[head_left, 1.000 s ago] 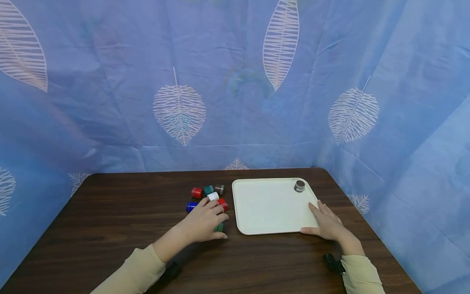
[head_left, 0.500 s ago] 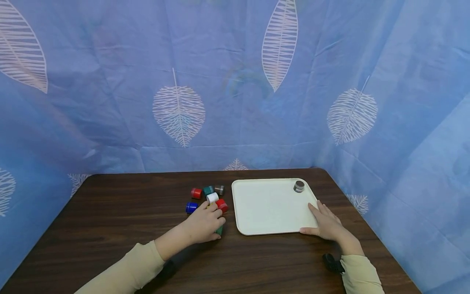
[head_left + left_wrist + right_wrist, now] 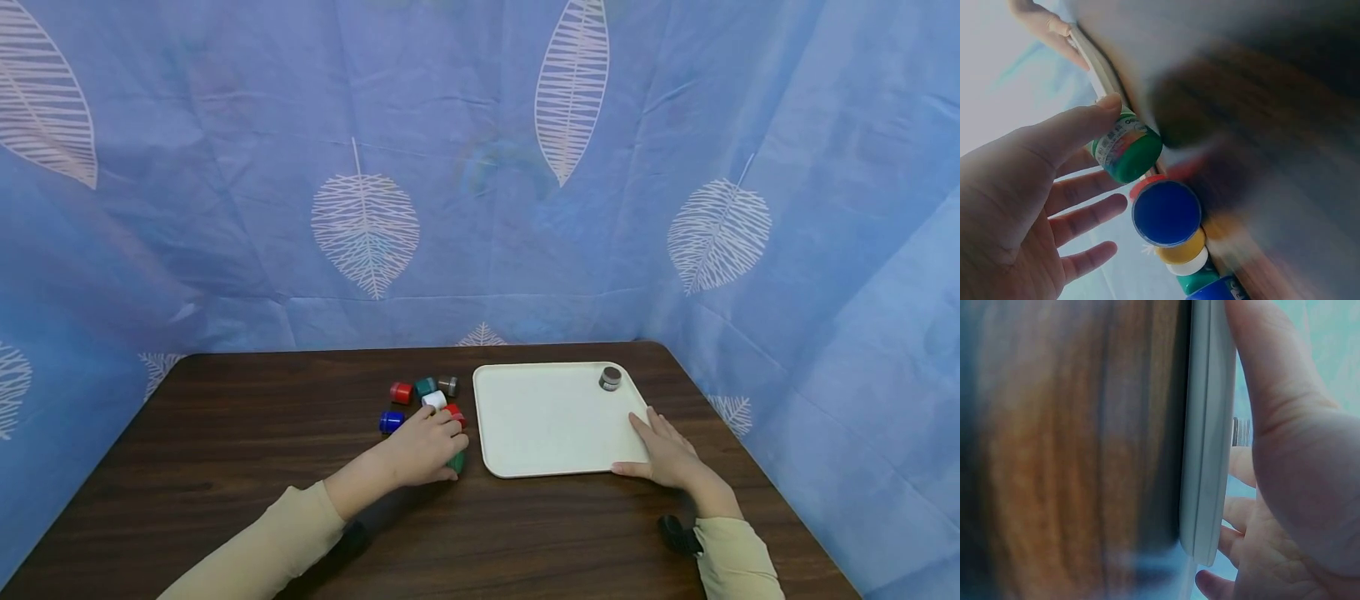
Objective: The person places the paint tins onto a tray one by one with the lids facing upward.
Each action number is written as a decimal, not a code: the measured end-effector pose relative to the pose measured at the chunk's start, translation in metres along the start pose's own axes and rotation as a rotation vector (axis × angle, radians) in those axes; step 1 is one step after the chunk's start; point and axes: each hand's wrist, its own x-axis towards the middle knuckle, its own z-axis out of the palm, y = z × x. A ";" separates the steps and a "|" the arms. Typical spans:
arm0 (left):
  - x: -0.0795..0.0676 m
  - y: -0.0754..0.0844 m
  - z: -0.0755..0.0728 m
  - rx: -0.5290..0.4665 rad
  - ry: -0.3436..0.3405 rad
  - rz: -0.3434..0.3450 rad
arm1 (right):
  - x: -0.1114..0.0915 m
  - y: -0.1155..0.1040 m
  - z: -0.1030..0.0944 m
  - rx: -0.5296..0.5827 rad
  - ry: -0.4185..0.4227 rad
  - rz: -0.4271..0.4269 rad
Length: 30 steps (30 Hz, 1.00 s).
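My left hand (image 3: pixel 423 448) pinches a green paint jar (image 3: pixel 1130 150) between thumb and index finger; its other fingers are spread. In the head view that hand covers much of the jar. Just past it lie a blue jar (image 3: pixel 1166 214) and a yellow-orange jar (image 3: pixel 1184 251), seen in the left wrist view. My right hand (image 3: pixel 667 454) rests at the near right corner of a white tray (image 3: pixel 555 425), thumb along the front rim and fingers along the right side. Near the tray's far right corner stands a small dark-lidded jar (image 3: pixel 611 379).
Behind the left hand several jars cluster: red (image 3: pixel 401 392), teal (image 3: pixel 426 386), brown (image 3: pixel 448 385), white (image 3: pixel 433 401), another red (image 3: pixel 454 414) and blue (image 3: pixel 391 422). The dark wooden table (image 3: pixel 225 450) ends at a blue leaf-patterned cloth (image 3: pixel 480 233).
My left thumb and fingers have drawn together on the green jar. That hand has shifted slightly. The right hand and the tray stay where they were.
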 end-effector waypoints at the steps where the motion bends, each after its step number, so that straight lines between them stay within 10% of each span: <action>1: 0.001 -0.001 -0.001 -0.014 0.000 -0.003 | 0.000 0.000 0.000 -0.001 0.000 -0.001; 30: 0.060 0.001 -0.023 -0.206 0.281 -0.062 | 0.000 0.000 0.000 -0.009 -0.002 0.001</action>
